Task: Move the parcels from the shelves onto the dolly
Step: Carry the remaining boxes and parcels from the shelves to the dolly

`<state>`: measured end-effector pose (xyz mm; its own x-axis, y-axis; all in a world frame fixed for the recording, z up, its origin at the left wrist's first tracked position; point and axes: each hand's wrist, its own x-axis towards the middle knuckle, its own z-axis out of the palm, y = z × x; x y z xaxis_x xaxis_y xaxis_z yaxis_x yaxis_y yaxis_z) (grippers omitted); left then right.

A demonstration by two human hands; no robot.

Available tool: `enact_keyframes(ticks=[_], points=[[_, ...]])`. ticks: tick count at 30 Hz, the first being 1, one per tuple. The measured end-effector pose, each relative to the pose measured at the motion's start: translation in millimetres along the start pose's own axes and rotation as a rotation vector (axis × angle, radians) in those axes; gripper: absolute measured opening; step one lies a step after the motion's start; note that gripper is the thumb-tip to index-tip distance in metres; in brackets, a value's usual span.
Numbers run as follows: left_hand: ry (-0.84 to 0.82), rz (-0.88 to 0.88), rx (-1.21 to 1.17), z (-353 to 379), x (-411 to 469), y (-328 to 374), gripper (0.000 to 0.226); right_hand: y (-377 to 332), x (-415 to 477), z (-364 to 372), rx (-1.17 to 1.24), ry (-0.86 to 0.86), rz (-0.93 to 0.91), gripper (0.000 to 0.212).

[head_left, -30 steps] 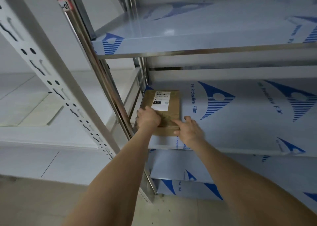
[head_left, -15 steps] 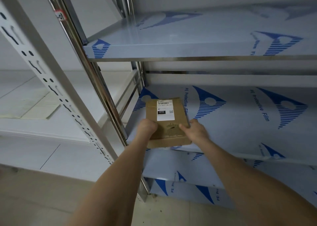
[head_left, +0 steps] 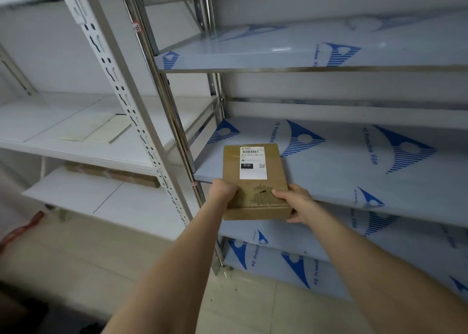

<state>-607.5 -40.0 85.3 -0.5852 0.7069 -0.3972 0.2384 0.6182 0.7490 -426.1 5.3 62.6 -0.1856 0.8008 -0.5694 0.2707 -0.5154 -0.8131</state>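
A flat brown cardboard parcel (head_left: 255,189) with a white shipping label marked 010 juts out over the front edge of the middle steel shelf (head_left: 354,171). My left hand (head_left: 222,190) grips its near left corner. My right hand (head_left: 295,202) holds its near right corner, thumb on top and fingers underneath. The parcel's far end lies over the shelf, which is covered in blue-printed protective film. No dolly is in view.
A steel upright post (head_left: 172,120) stands just left of the parcel. A white perforated rack upright (head_left: 126,100) and white shelves (head_left: 76,128) lie further left. Another brown box (head_left: 114,174) sits on a lower white shelf. A red strap (head_left: 22,228) shows at the left edge.
Both hands closed on the parcel's near corners and drew it toward me, from lying fully on the shelf to overhanging the front edge.
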Motion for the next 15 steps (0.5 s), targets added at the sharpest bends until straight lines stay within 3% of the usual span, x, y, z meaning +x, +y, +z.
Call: enact_keyframes(ticks=[3,11,15], points=[[0.017,0.041,-0.008,-10,-27,-4,0.029,8,-29,-4,0.058,-0.035,-0.013,0.068],[-0.051,0.127,-0.169,-33,-125,-47,0.049,58,-135,-3,0.058,-0.012,-0.036,0.043],[-0.086,0.158,-0.222,-46,-173,-73,0.052,88,-192,-1,0.115,-0.035,-0.077,0.044]])
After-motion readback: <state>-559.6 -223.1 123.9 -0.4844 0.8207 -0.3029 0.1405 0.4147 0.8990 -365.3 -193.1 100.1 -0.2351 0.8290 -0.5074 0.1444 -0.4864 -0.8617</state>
